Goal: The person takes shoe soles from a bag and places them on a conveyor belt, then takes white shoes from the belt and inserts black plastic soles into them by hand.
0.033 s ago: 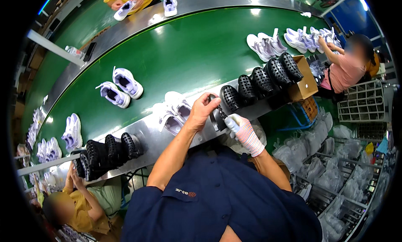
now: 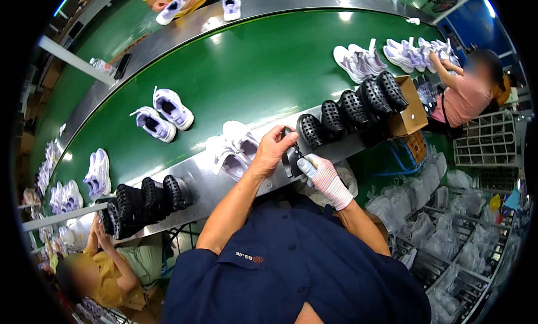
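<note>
Black sole (image 2: 291, 156) sits upright at the steel ledge (image 2: 196, 181) of the green conveyor belt (image 2: 252, 72), gripped between both hands: the bare left hand (image 2: 273, 151) closes over its top and left side, while the right hand (image 2: 320, 175), in a striped knit glove, clamps its lower right edge. Just left of the left hand, a pair of white shoes (image 2: 232, 147) rests on the ledge. A row of black soles (image 2: 353, 105) stands on edge to the right, ending at a cardboard box (image 2: 412, 114).
</note>
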### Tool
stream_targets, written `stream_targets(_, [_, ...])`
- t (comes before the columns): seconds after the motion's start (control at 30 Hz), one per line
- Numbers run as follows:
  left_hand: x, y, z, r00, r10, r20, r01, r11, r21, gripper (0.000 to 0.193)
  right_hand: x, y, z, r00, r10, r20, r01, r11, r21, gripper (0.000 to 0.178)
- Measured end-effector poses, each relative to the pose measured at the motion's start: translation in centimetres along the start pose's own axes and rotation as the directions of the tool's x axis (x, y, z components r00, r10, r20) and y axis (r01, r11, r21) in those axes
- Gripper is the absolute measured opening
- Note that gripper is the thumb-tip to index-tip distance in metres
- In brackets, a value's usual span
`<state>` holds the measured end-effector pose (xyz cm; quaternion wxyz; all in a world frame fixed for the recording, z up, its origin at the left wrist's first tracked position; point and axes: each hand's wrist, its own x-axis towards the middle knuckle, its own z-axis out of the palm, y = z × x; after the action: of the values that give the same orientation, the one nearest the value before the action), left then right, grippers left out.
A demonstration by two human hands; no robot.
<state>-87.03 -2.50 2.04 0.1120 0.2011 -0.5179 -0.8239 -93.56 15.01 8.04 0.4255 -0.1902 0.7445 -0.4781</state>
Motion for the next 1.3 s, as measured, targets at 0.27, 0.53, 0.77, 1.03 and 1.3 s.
stream_targets(0.27, [-3.6,-1.6,-3.6,0.96,0.04,-0.278,0.06,0.939,0.339,0.022,2.0,1.8,2.0,0.981,0.107,0.16,-0.114,0.993,0.037,0.029])
stream_targets(0.53, [-10.4,-8.7,-2.8,0.943,-0.045,-0.33,0.13,0.962,0.239,0.018,2.7,10.9,5.7,0.957,0.282,0.064,-0.289,0.915,0.281,0.018])
stream_targets(0.77, [-13.4,-4.4,-8.7,0.974,0.162,-0.161,0.03,0.608,0.793,0.014,3.4,16.3,1.7,0.909,0.407,-0.089,-0.303,0.793,0.528,0.019])
stream_targets(1.03, [-12.8,-2.2,-7.4,0.932,-0.34,0.126,0.053,0.47,0.881,0.018,-0.7,21.6,1.3,0.805,0.573,-0.153,-0.364,0.681,0.635,0.016])
stream_targets(1.3, [-15.2,-7.0,-7.2,0.635,-0.716,0.292,0.166,0.495,0.853,0.03,-9.9,29.9,2.9,0.539,0.764,-0.354,-0.336,0.581,0.742,0.016])
